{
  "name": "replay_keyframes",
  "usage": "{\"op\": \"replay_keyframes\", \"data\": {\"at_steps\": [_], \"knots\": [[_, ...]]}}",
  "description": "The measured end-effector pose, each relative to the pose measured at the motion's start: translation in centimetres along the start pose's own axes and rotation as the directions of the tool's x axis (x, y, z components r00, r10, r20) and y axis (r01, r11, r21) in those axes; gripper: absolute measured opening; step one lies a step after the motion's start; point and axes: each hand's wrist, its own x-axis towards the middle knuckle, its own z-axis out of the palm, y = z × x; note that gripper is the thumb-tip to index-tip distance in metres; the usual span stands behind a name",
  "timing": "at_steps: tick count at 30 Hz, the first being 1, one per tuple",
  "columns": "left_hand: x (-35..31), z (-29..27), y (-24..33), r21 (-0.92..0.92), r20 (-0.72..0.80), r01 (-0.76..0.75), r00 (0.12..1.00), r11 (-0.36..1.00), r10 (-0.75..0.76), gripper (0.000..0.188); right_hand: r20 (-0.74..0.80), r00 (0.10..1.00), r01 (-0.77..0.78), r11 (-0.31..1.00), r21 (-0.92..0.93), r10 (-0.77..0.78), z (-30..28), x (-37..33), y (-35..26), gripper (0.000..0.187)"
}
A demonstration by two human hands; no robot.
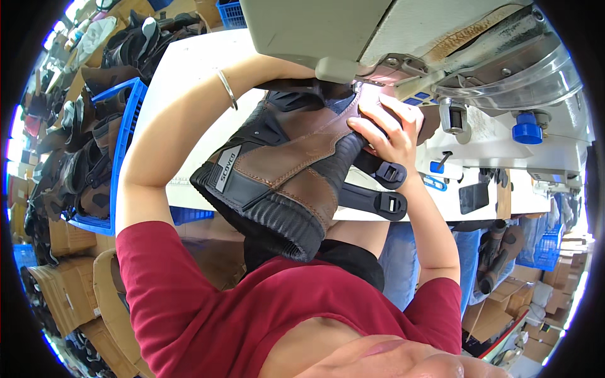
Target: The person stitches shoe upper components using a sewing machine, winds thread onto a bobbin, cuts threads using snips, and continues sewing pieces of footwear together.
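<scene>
A brown and black boot (302,151) is tilted under the head of a cream industrial sewing machine (315,28), its black sole facing down and left. Two black straps with buckles (392,205) hang from its right side. My right hand (394,129) is closed on the upper part of the boot, thumb and fingers bent over its edge beside the lit stitching area. From the left, my left forearm (170,120), with a bangle on it, reaches behind the boot. The boot and machine hide my left hand's fingers.
The boot is above a white work table (195,57). At the left stands a blue crate (128,135) with several brown and black boots. A blue knob (527,129) juts from the machine at right. Cardboard boxes (63,296) are stacked at lower left.
</scene>
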Motion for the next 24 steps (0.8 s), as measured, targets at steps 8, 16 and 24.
{"op": "replay_keyframes", "data": {"at_steps": [8, 16, 24], "knots": [[-0.3, -0.2, -0.2, 0.000, -0.005, 0.026, 1.000, 1.000, -0.026, 0.030, 0.012, 1.000, -0.027, 0.999, 0.039, 0.027, 0.4, 0.1, 0.1, 0.036], [-0.5, -0.5, -0.7, 0.004, 0.009, 0.051, 0.999, 0.999, -0.051, 0.029, 0.062, 0.998, -0.009, 0.998, 0.067, 0.004, -0.3, 0.5, 0.4, 0.039], [-0.8, -0.7, -0.8, -0.004, 0.021, 0.066, 0.998, 0.998, -0.066, 0.029, 0.093, 0.995, -0.033, 0.996, 0.083, 0.026, -0.8, 0.9, 0.2, 0.035]]}}
